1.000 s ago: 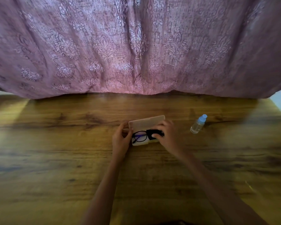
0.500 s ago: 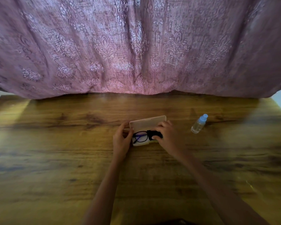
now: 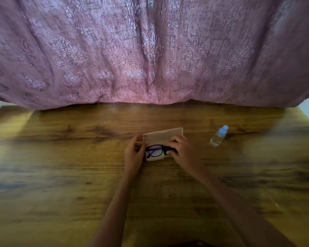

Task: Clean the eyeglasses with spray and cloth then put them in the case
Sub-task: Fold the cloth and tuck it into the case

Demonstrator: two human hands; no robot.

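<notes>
No lettering can be read on the spray bottle point(image 3: 218, 136), the case point(image 3: 162, 134) or elsewhere.

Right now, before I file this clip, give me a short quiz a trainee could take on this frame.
1. True or false: the case is closed.
2. Where is the spray bottle? A. in a hand; B. on the table, right of the case, untouched; C. inside the case.
3. Which hand covers part of the eyeglasses: the left hand or the right hand?

Key: 1. False, its lid stands open. 2. B. 3. The right hand; the left hand holds the case's left end.
</notes>
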